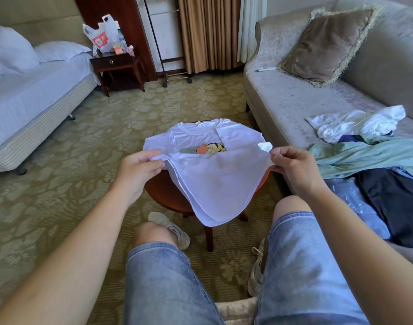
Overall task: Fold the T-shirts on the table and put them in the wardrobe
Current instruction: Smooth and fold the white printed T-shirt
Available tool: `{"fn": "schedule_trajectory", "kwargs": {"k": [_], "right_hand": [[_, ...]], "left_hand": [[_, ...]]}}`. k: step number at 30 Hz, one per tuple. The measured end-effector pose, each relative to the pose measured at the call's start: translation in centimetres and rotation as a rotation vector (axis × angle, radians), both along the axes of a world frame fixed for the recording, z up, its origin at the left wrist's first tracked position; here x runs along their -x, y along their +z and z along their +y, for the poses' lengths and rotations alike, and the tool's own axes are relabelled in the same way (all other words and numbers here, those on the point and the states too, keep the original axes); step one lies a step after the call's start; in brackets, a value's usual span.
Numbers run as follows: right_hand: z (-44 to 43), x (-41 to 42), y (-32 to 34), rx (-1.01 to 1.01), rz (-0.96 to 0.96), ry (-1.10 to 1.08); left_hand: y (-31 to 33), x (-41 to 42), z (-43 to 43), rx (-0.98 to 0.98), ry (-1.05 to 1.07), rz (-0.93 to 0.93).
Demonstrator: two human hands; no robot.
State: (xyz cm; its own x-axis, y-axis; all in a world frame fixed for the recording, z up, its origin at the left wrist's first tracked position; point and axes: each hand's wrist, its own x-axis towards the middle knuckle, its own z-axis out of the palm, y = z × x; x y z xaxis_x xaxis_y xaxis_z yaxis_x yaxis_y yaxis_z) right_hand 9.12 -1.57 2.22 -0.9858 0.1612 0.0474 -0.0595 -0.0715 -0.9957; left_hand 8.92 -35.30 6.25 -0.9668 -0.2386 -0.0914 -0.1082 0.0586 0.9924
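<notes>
A white T-shirt [214,179] with a cartoon tiger print lies on a small round wooden table [164,193], collar at the far side. Its sides are folded inward. My left hand [139,170] pinches the shirt's lower left part and my right hand [292,167] pinches the lower right part, both lifted above the table. The hem sags between them and hangs over the table's near edge. More clothes [365,146], white, pale green and dark blue, lie heaped on the sofa at the right. No wardrobe is in view.
A beige sofa [294,99] with a fringed cushion [327,43] stands on the right. A bed [24,99] is at the left, with a dark nightstand [116,64] holding plastic bags behind it. Patterned carpet lies between. My knees in denim shorts are below the table.
</notes>
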Motion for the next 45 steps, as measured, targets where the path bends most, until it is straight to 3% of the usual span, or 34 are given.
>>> {"fn": "schedule_trajectory", "kwargs": {"k": [3,8,12,23,28,38,45], "right_hand": [[0.2,-0.7,-0.2,-0.104,-0.028,0.007],[1.2,-1.3,0.1,-0.570,-0.029,-0.020],[0.8,-2.0,-0.5,-0.665,-0.020,-0.024],[-1.1,0.9,-0.1,-0.629,0.016,-0.019],[-2.3,2.0,-1.7,-0.600,0.089,-0.120],[-2.2,-1.1,-2.9,-0.304,0.141,-0.063],[-1.2,-1.7,-2.2,-0.370,0.122,-0.053]], "left_hand": [[0.1,-1.4,0.6,0.022,-0.029,0.000],[-0.1,-2.4,0.8,0.120,-0.043,0.008],[-0.5,-1.6,0.4,0.169,-0.055,0.014],[-2.8,0.9,0.0,0.253,0.089,0.055],[-3.7,0.7,-1.0,0.545,0.206,0.161],[-2.8,-1.4,-4.4,0.558,0.010,0.079],[-3.9,-3.5,-5.0,0.548,-0.005,0.059]]}}
